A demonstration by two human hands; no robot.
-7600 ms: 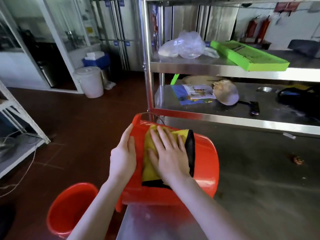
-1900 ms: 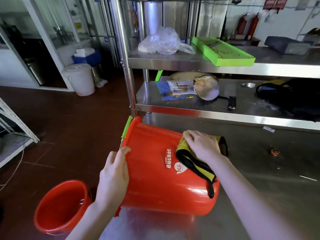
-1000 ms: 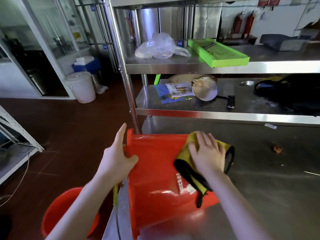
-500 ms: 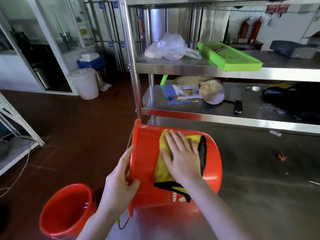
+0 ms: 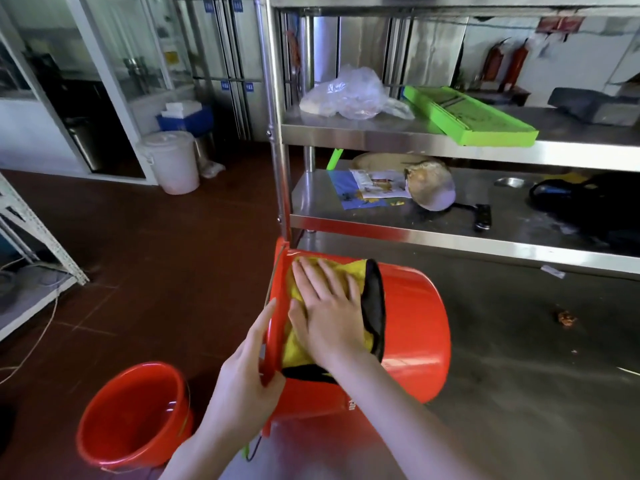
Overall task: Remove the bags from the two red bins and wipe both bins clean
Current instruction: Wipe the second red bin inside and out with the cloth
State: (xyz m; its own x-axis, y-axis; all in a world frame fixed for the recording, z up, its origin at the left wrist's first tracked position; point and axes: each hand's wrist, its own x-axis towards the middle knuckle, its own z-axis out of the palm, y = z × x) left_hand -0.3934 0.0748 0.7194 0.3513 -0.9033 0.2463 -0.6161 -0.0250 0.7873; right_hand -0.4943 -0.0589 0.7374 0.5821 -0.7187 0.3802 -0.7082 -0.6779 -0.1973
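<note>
1. Plastic, glossy and red: the bin you are working on (image 5: 412,327) lies on its side on the brushed steel tabletop (image 5: 519,375), a tapered round shape with its flanged rim toward your left and overhanging the tabletop's edge.
2. Your right hand (image 5: 329,313) lies flat on the bin's curved upper wall, fingers (image 5: 304,275) straight and spread, gripping nothing; the palm presses a soft yellow cloth with a black border (image 5: 375,306) against the plastic.
3. The cloth drapes over the curve, its dark edge running along the side away from the rim.
4. Your left hand (image 5: 247,368) is at the rim, fingers extended along the flange and thumb hooked around its lower part, a loose open hold that steadies the bin.
5. A thin wire handle hangs from the rim beside that hand.
6. The second red bin (image 5: 133,417) stands upright on the dark red floor (image 5: 166,265), below and to the left of the tabletop, smooth-walled, round and with no bag in it.
7. On the steel shelf above the tabletop, a crumpled clear plastic bag (image 5: 349,95) lies beside a flat bright green tray (image 5: 467,116).
</note>
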